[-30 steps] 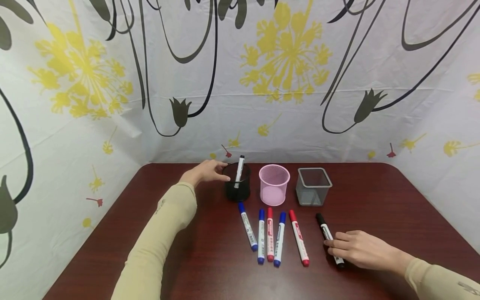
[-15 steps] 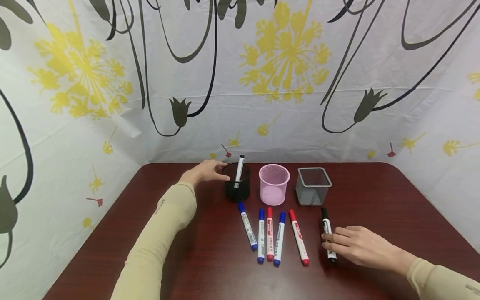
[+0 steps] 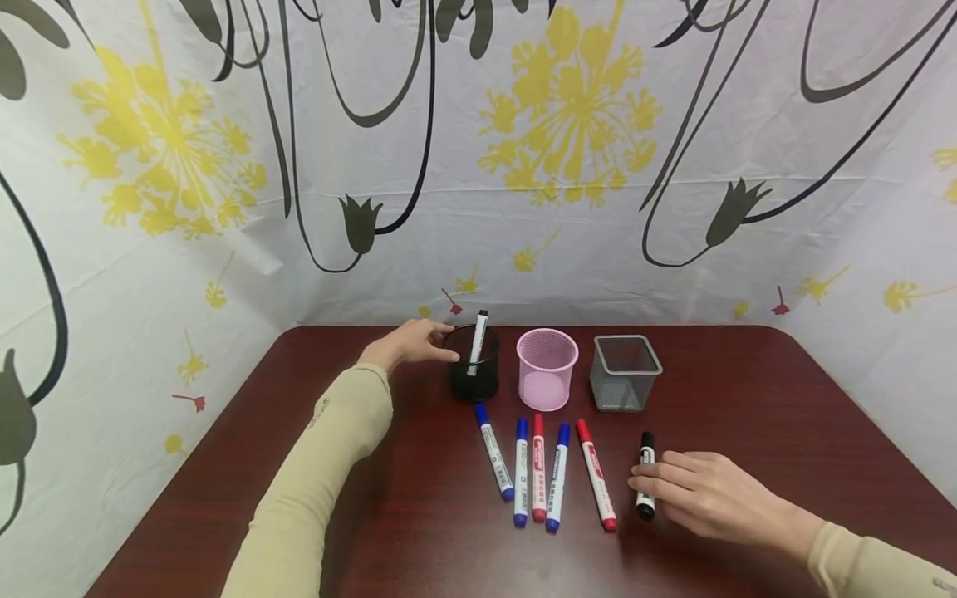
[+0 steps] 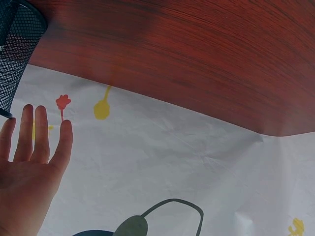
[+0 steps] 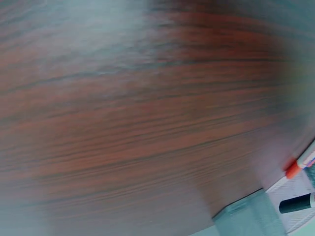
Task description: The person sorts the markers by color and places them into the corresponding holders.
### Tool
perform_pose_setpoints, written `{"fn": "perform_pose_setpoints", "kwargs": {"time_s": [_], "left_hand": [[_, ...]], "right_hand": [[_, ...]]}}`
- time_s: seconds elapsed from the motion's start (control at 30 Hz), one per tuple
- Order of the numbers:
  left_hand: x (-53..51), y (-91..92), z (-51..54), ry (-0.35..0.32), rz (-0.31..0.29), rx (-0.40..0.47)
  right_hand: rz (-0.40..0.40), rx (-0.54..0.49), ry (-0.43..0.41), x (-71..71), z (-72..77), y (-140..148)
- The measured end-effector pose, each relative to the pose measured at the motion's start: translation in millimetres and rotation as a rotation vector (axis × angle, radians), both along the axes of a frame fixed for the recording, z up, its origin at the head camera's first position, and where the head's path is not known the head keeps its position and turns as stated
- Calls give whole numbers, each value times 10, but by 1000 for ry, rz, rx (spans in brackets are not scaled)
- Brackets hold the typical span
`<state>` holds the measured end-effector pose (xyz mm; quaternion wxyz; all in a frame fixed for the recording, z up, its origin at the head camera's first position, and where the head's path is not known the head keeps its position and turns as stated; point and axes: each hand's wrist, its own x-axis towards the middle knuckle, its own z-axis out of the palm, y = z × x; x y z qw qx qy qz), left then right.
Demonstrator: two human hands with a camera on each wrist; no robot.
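Note:
My left hand (image 3: 411, 340) is at the left side of a round black mesh pen cup (image 3: 474, 380), thumb and fingertips at its rim. In the left wrist view the fingers of that left hand (image 4: 34, 162) are straight, one tip touching the cup's edge (image 4: 15, 64). A white marker with a black cap (image 3: 478, 339) leans inside the cup. My right hand (image 3: 706, 494) pinches a black-capped whiteboard marker (image 3: 646, 490), whose far end tips up. The right wrist view catches only the marker's black end (image 5: 297, 203); the hand itself is out of that view.
A pink round mesh cup (image 3: 546, 386) and a grey square mesh holder (image 3: 624, 386) stand right of the black cup. In front lie blue markers (image 3: 520, 473) and red markers (image 3: 596, 475) on the dark wooden table (image 3: 419, 531). A patterned cloth (image 3: 478, 166) hangs behind.
The black marker has swung from slanted to nearly straight and now looks shorter, as if tipped upward. My right hand has shifted slightly left with it. My left hand has not moved.

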<state>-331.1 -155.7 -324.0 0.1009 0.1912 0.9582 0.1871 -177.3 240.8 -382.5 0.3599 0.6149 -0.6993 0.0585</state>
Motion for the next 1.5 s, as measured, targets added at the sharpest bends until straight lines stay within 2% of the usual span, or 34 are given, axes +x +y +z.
{"fn": "perform_pose_setpoints", "kwargs": {"time_s": [0.43, 0.83, 1.13, 1.5], "left_hand": [[-13, -1, -11, 13, -10, -8], [3, -3, -8, -6, 3, -7], [7, -10, -10, -5, 0, 0], [6, 4, 12, -6, -3, -7]], "right_hand": [[58, -111, -108, 80, 99, -207], [83, -157, -239, 158, 175, -340], [99, -182, -297, 174, 163, -409], [101, -263, -429, 166, 186, -491]]}}
